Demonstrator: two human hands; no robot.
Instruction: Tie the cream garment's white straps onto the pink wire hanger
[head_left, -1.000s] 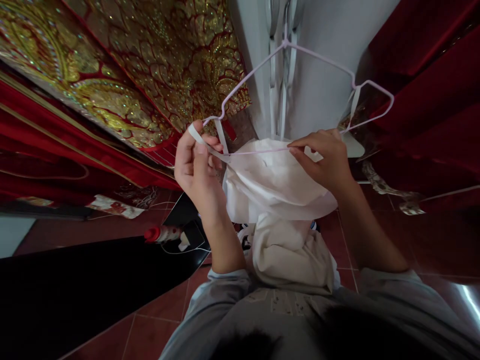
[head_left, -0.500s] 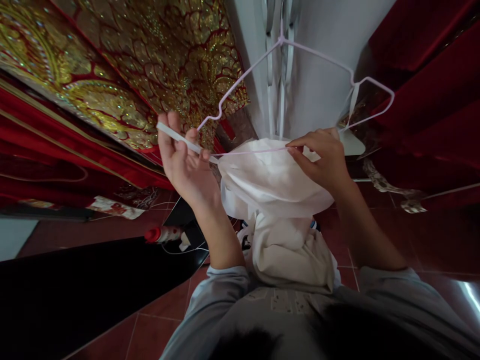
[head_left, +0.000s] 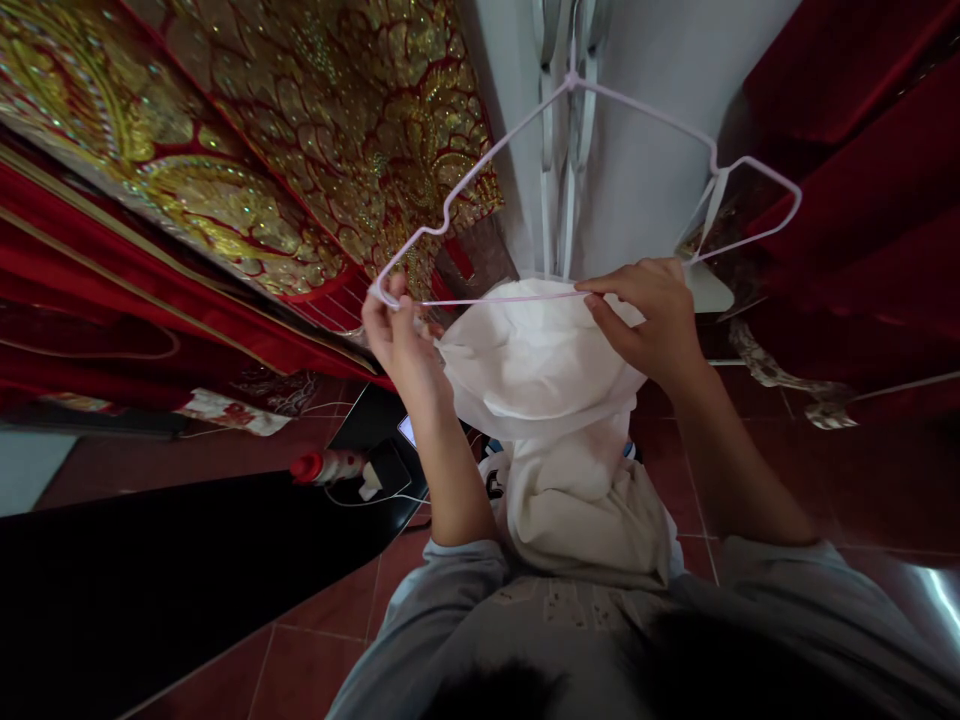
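A pale pink hanger (head_left: 512, 143) hangs in front of me. My left hand (head_left: 409, 345) closes its fingers at the hanger's lower left corner, with the thumb near the bottom bar. Whether the left white strap is still between these fingers is hidden. My right hand (head_left: 645, 315) pinches the bottom bar between thumb and fingers, right of its middle. A white strap (head_left: 712, 210) loops over the hanger's right notch. Below the bar hangs a white cloth garment (head_left: 547, 370), its wide upper edge gathered, its lower part bunched near my lap.
Gold sequinned red garments (head_left: 315, 130) hang at the left, dark red fabric (head_left: 885, 180) at the right. Behind the hanger are white doors with metal handles (head_left: 559, 180). A black table (head_left: 187, 570) at lower left bears a red-capped bottle (head_left: 326, 467).
My left hand has moved right and its spread fingers have closed at the hanger's left corner. The strap that lay across them is now out of sight. My right hand keeps its pinch.
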